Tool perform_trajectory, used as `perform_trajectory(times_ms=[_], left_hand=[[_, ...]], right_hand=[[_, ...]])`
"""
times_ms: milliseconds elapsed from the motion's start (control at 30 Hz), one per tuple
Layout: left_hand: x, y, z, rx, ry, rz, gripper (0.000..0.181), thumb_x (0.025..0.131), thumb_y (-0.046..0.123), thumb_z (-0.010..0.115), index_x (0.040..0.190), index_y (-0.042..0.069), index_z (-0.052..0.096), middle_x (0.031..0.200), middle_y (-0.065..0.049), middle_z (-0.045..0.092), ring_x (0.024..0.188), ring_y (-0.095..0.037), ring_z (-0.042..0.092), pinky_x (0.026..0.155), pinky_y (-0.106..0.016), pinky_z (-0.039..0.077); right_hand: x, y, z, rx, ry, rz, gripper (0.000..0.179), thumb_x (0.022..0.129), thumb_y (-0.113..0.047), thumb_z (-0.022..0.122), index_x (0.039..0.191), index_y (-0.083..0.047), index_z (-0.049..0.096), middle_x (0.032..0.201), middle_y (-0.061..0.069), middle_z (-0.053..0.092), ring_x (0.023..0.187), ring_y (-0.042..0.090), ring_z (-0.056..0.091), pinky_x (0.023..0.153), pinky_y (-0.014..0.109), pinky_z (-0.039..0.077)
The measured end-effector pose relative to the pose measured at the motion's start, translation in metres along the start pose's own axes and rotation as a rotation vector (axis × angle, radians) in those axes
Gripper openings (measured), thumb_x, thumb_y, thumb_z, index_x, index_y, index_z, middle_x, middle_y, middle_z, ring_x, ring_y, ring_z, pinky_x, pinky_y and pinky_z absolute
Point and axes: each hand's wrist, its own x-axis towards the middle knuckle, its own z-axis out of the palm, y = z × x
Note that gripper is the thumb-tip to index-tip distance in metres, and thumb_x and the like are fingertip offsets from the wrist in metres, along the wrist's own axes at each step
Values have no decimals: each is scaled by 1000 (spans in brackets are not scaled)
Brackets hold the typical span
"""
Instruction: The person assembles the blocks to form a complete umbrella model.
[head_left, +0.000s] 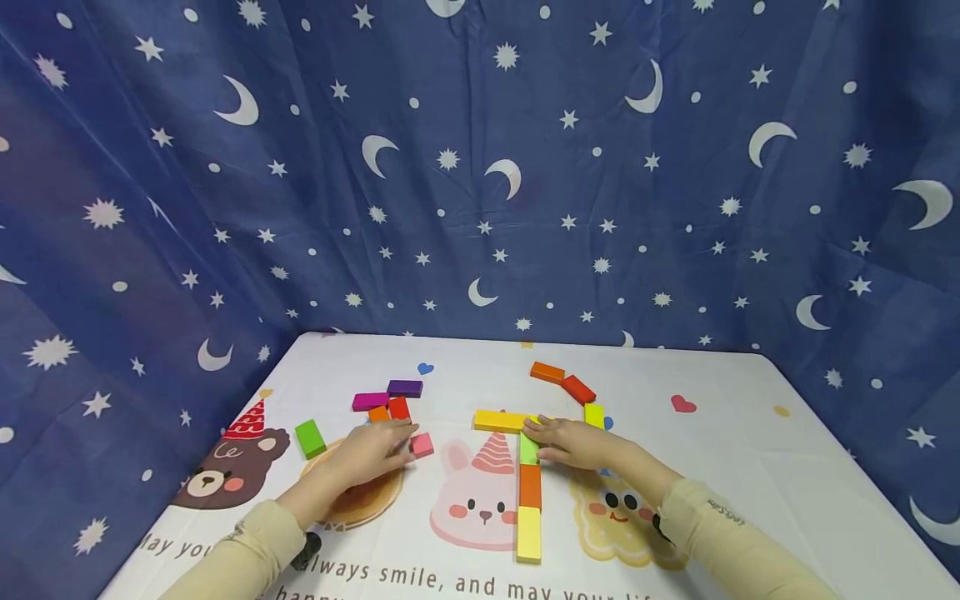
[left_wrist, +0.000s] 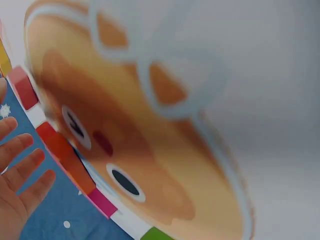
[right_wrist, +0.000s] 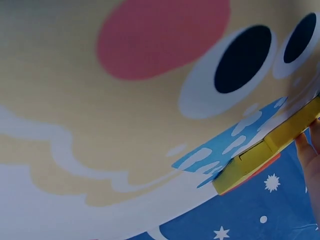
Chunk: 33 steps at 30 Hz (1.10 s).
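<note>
My left hand (head_left: 371, 452) reaches over the left side of the table with its fingers spread. Just beyond its fingertips lie a red block (head_left: 400, 409) and an orange block (head_left: 378, 414), and a pink block (head_left: 422, 445) sits to their right. In the left wrist view its fingers (left_wrist: 20, 167) look extended and hold nothing. My right hand (head_left: 576, 442) lies low over a T-shaped layout, fingertips at a yellow crossbar (head_left: 498, 421) and a light green block (head_left: 528, 450). Below these run an orange-red block (head_left: 530, 487) and a yellow block (head_left: 528, 535).
Purple (head_left: 405, 388) and magenta (head_left: 371, 402) blocks lie at the back left, a green block (head_left: 310, 439) farther left. An orange block (head_left: 547, 372), a red block (head_left: 578, 389) and a yellow block (head_left: 594, 415) form an arc behind the right hand. A starry blue curtain (head_left: 450, 200) hangs behind.
</note>
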Motion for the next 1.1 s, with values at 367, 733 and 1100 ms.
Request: perform_trajectory(times_ms=[367,733,1100], left_hand=[[25,-21,-6,85,13,-129,43,86,22,68,123,2,61,125,-19,61,115,-35,58,97,-49,47],[40,-34,-2,84,-31,-196,54,75,35,78,116,3,66,108,-15,63,92,-28,59,84,-45,53],[49,-29,2,-177,-25,-402,60,73,20,81,123,-3,57,125,-24,56,108,-35,50,98,-50,46]], right_hand=[[4,1,0,29,-13,44,55,96,-39,50,142,-10,42,147,9,42,136,35,37,107,51,37],[7,-3,-8,73,-99,111,58,92,-38,58,141,-12,44,146,10,43,137,32,37,108,52,35],[8,-4,-11,105,-101,150,56,91,-36,59,141,-14,45,146,17,40,132,37,42,107,52,37]])
